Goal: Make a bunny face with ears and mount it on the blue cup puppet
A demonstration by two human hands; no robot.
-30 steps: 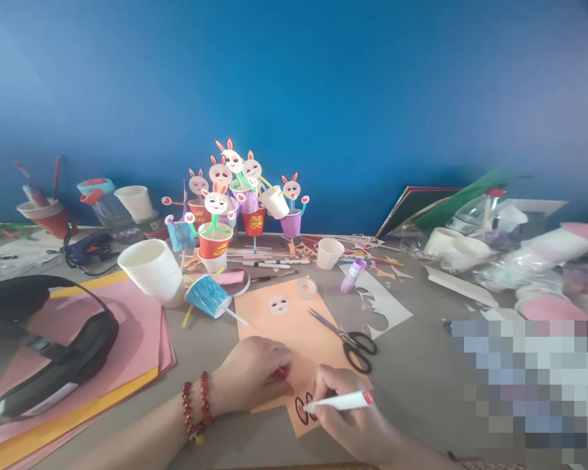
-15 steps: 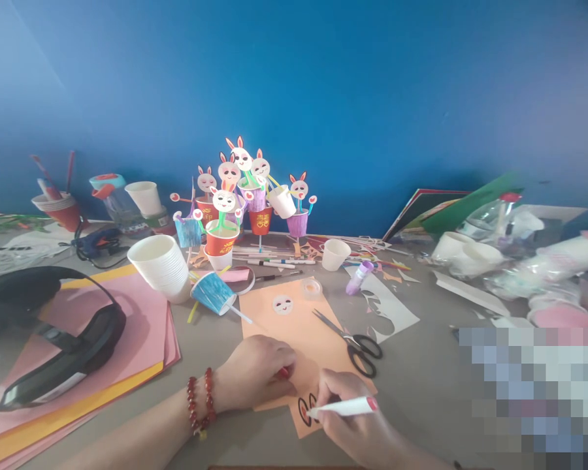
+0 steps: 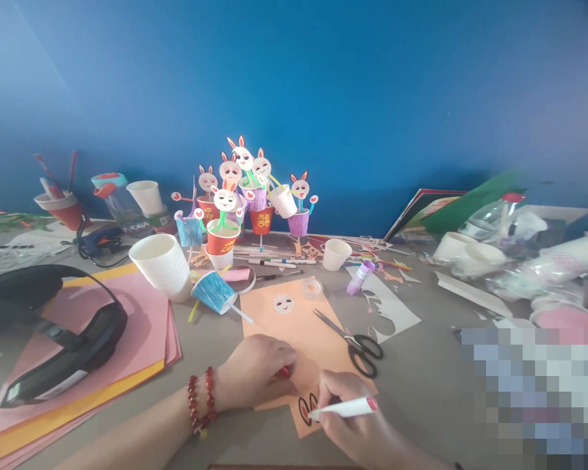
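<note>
My right hand (image 3: 355, 424) grips a white marker with a red end (image 3: 350, 407). The marker's tip touches two black-outlined ear shapes (image 3: 304, 412) with red inside, drawn on the near corner of the orange paper (image 3: 294, 339). Curled on the paper's left side, my left hand (image 3: 259, 365) has a red marker cap (image 3: 285, 371) between its fingers; most of the cap is hidden. A small white paper disc with a drawn face (image 3: 283, 304) lies farther up the sheet. Black-handled scissors (image 3: 365, 352) rest on its right edge, and a roll of clear tape (image 3: 312, 287) sits near its top.
Behind the paper stand several rabbit figures on cups (image 3: 223, 238). A blue cup (image 3: 214, 292) lies tipped near stacked white cups (image 3: 161, 264). Headphones (image 3: 98, 339) cover pink paper at left. A purple glue stick (image 3: 360, 279) and cut white paper (image 3: 396, 310) are at right.
Both hands keep nearly the same pose, with the marker still at the ear shapes. The whole view has shifted very slightly.
</note>
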